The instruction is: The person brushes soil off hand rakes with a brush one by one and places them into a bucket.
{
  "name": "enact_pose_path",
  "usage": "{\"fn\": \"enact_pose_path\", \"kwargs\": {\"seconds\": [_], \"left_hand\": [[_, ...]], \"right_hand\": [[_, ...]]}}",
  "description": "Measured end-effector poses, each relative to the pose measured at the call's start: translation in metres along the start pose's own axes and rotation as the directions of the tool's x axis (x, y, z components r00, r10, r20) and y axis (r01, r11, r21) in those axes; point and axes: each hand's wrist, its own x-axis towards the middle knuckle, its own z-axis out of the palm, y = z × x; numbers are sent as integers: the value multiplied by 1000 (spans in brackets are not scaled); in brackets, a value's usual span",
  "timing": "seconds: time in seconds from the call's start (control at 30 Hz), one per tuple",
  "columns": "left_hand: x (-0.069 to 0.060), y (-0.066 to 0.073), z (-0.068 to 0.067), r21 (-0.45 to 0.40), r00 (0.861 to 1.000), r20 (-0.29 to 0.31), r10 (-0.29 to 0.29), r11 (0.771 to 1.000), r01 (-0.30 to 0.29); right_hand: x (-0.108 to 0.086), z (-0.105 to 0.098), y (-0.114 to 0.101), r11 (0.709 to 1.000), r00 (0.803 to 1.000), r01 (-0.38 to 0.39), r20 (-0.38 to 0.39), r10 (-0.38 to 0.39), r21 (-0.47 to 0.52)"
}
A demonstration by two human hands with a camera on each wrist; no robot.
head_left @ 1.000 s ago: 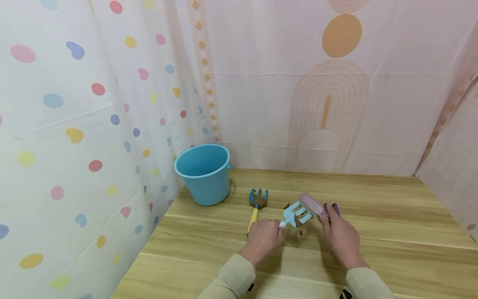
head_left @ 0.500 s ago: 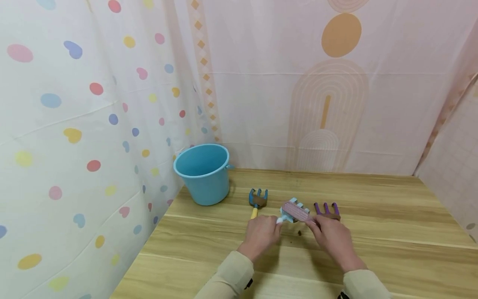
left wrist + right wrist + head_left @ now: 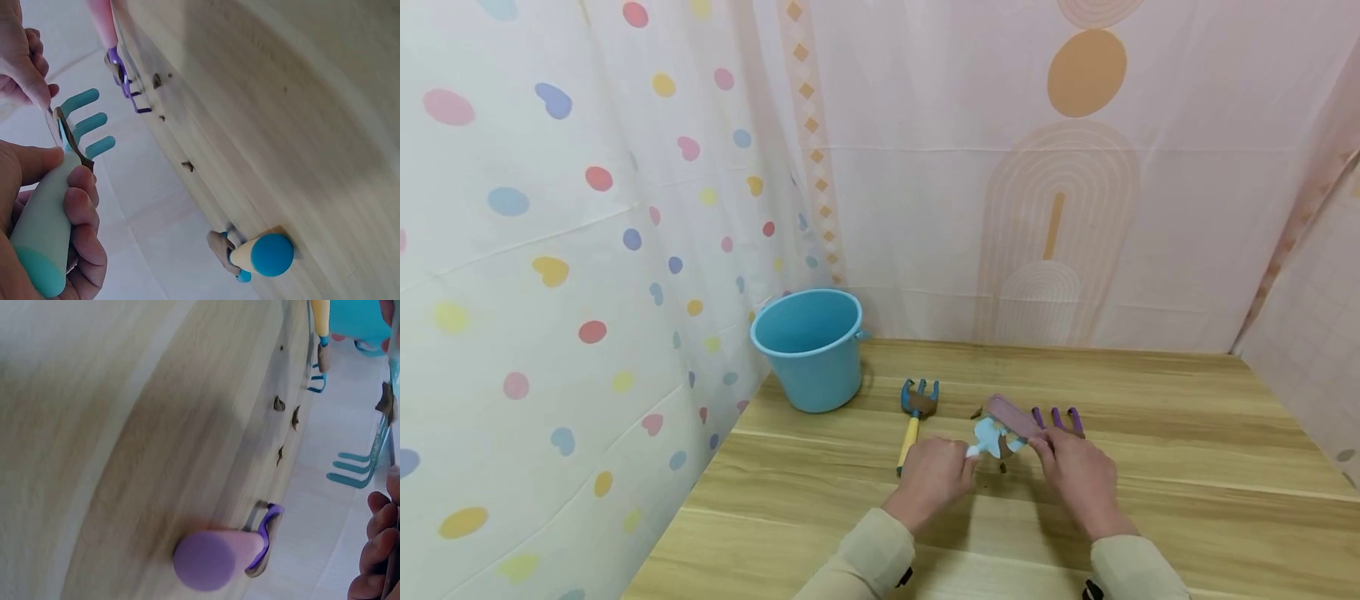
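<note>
My left hand [image 3: 934, 479] grips the pale green handle of a small hand rake [image 3: 47, 219]; its light blue tines are raised above the table. A brown scrap, like a dry leaf, clings to its head. My right hand [image 3: 1081, 479] holds a pink brush [image 3: 1013, 415] with a flat, oval head, slanted over the tines. Whether it touches them I cannot tell, and the brush's underside is hidden. In the right wrist view the curled fingers are partly cut off at the edge.
A blue rake with a yellow handle [image 3: 909, 437] lies left, a brown scrap on it. A purple rake [image 3: 1057, 418] with a pink handle lies behind my right hand. Small brown scraps [image 3: 279, 404] dot the wooden table [image 3: 1187, 433]. A blue bucket [image 3: 820, 379] stands back left, before curtains.
The pink brush has swept left over the rake's tines, then back somewhat to the right. The raised rake has turned, and its tines now show less. The left hand has barely moved.
</note>
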Motion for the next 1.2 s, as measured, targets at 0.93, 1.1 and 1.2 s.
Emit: {"fn": "enact_pose_path", "kwargs": {"seconds": [0.93, 1.1, 1.2], "left_hand": [[2, -2, 1, -11, 999, 26, -19, 1000, 20], [0, -1, 2, -5, 1000, 10, -18, 1000, 18], [-1, 0, 3, 1, 1000, -2, -5, 1000, 5]], "right_hand": [[0, 5, -4, 996, 995, 91, -42, -90, 21], [0, 8, -2, 997, 996, 79, -36, -79, 7], [1, 9, 0, 998, 997, 61, -37, -61, 5]]}}
